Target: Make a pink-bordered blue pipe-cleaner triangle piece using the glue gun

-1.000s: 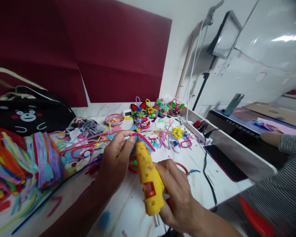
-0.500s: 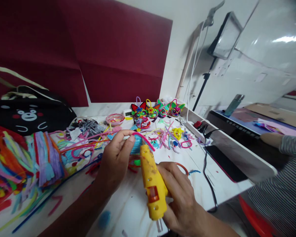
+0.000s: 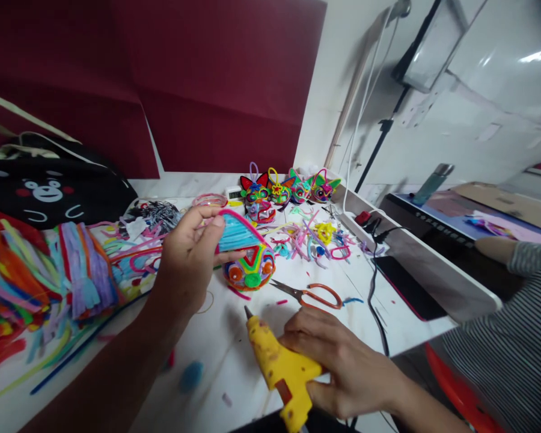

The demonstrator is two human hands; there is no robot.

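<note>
Between its thumb and fingers, my left hand (image 3: 193, 252) pinches a blue ear-shaped piece (image 3: 237, 233) edged in pink pipe cleaner. Directly below that piece sits a round, colourful face (image 3: 252, 273) with orange eyes and a green nose; whether the two touch is unclear. My right hand (image 3: 338, 361) is wrapped round a yellow glue gun (image 3: 277, 367), its dark nozzle pointing up and left, apart from the blue piece. Orange-handled scissors (image 3: 315, 294) lie on the table just above my right hand.
Finished colourful faces (image 3: 279, 191) stand at the back. Pipe cleaner bundles (image 3: 85, 270) and a black bag (image 3: 49, 192) are at the left. Loose pieces (image 3: 311, 237) lie mid-table. A phone (image 3: 410, 288), a black cable (image 3: 372, 313) and a person's striped sleeve (image 3: 534, 258) are at the right.
The glue gun has moved down, away from the pink edge, and its nozzle now shows. My left hand has shifted left with the blue piece. The face and scissors have come into fuller view.
</note>
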